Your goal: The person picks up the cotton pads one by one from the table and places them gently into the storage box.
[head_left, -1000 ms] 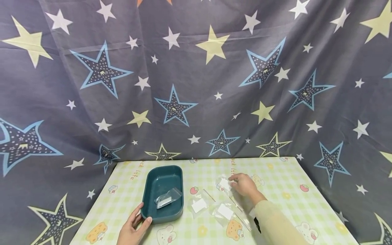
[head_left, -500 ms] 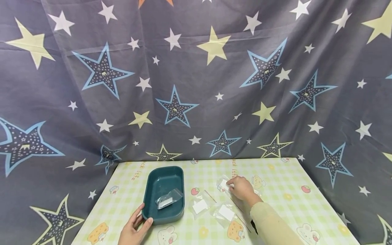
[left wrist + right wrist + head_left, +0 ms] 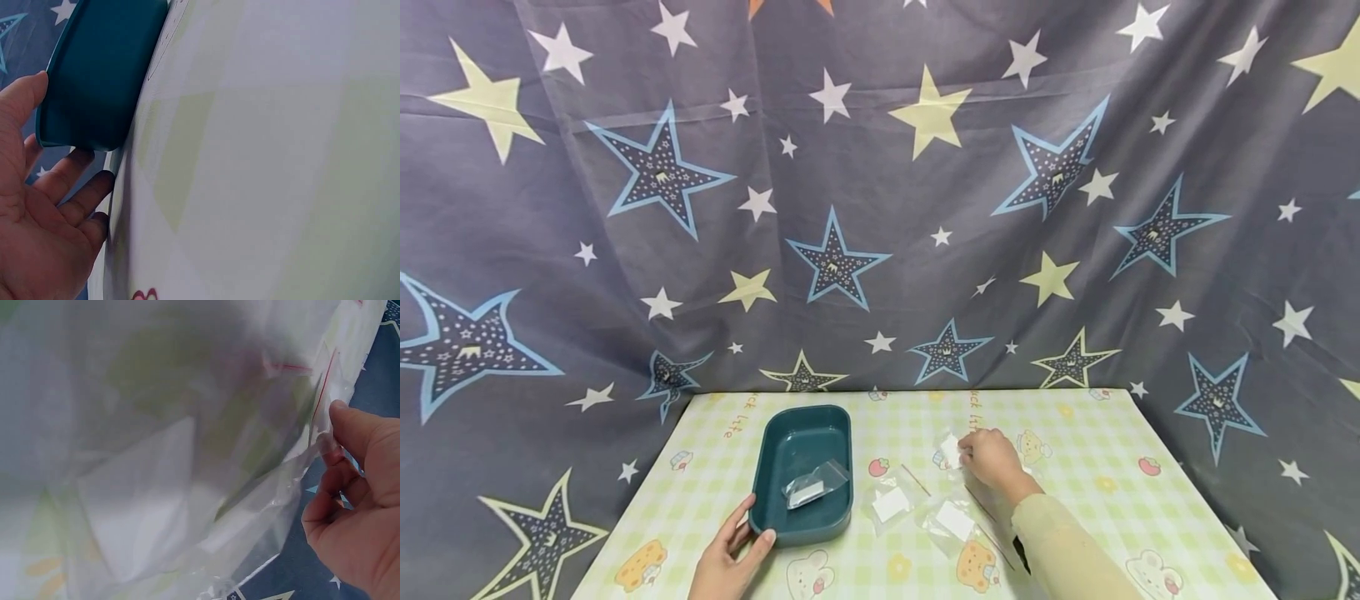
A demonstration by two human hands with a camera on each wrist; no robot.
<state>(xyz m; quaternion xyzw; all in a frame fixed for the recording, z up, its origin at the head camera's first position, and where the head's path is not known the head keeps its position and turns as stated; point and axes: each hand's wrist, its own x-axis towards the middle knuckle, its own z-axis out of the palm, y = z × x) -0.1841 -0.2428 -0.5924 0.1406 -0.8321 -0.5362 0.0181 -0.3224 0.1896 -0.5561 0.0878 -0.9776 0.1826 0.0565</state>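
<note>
My left hand (image 3: 730, 554) grips the near left corner of a dark teal rectangular tray (image 3: 812, 538), thumb at the near side and fingers along the left. Inside the tray lies a clear zip bag (image 3: 807, 493) with something white in it. In the head view my right hand (image 3: 996, 462) is over a clear zip bag (image 3: 950, 451) holding a white piece. The right wrist view shows thumb and fingers pinching the edge of this red-lined bag (image 3: 269, 494), whose film fills much of that view.
Two more clear zip bags with white squares, a left one (image 3: 890, 505) and a right one (image 3: 953, 522), lie between tray and right arm. The tablecloth (image 3: 1097, 517) is green checked with cartoon prints. A grey star-patterned curtain (image 3: 880, 275) hangs behind the table.
My right hand has shifted slightly left and down, and its fingertips have drawn together on the bag's edge. The left hand stays on the tray.
</note>
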